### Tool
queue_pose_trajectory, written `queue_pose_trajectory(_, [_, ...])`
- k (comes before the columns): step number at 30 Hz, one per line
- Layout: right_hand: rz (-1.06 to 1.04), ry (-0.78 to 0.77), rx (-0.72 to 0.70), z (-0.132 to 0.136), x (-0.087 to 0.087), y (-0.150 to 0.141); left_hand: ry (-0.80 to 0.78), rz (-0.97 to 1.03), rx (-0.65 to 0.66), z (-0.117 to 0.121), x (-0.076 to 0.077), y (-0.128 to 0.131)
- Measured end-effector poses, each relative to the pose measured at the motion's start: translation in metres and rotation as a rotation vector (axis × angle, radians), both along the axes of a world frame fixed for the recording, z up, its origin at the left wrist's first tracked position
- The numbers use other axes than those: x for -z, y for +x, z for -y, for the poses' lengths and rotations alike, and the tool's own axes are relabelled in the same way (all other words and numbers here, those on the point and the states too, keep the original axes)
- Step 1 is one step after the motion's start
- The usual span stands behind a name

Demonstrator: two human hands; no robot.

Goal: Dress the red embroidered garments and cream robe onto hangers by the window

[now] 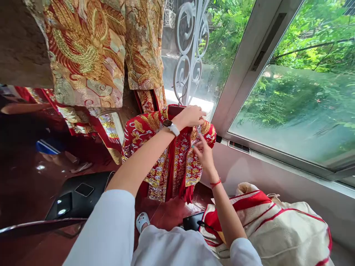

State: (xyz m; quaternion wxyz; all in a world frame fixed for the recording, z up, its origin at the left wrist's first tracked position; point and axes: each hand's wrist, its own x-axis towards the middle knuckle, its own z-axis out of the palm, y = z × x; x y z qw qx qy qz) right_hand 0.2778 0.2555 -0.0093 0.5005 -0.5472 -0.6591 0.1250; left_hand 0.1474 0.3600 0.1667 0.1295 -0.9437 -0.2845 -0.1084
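Note:
A red embroidered jacket (155,147) with gold and silver patterns hangs in front of me, its front parted. The hook of its hanger (181,94) rises above the collar. My left hand (191,116), with a white-strapped watch on the wrist, reaches across the collar. Its fingers are bent over the jacket's right-hand shoulder, and the fingertips are partly hidden. Just below, my right hand (203,152) is at the right front panel, index finger stretched up and apart from the thumb. A red cord circles that wrist. Red tassels (188,193) hang at the hem.
Gold and red embroidered garments (88,55) hang at upper left. A window (288,99) with a sill runs along the right. Below it lies a cream bag with red trim (291,229). A black chair-like seat (80,195) stands left, above a red tiled floor (166,214).

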Motion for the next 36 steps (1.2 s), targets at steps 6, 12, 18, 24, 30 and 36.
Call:
queue_pose_trajectory(6, [0.148, 0.058, 0.404, 0.012, 0.029, 0.002, 0.075, -0.021, -0.025, -0.01, -0.004, -0.016])
queue_pose_trajectory(12, [0.12, -0.019, 0.434, -0.005, 0.052, -0.024, 0.065, 0.035, -0.216, -0.007, -0.007, -0.014])
queue_pose_trajectory(18, [0.103, 0.013, 0.369, -0.015, 0.041, 0.013, 0.164, 0.008, -0.159, -0.005, 0.002, -0.014])
queue_pose_trajectory(24, [0.081, -0.2, 0.535, -0.025, 0.026, 0.018, 0.275, -0.023, -0.086, -0.009, 0.011, -0.018])
queue_pose_trajectory(30, [0.16, -0.171, 0.601, 0.0, -0.006, 0.025, 0.3, 0.03, -0.137, -0.007, 0.015, -0.009])
queue_pose_trajectory(36, [0.222, -0.106, 0.586, 0.017, -0.002, 0.005, 0.275, 0.056, -0.183, -0.003, 0.014, -0.003])
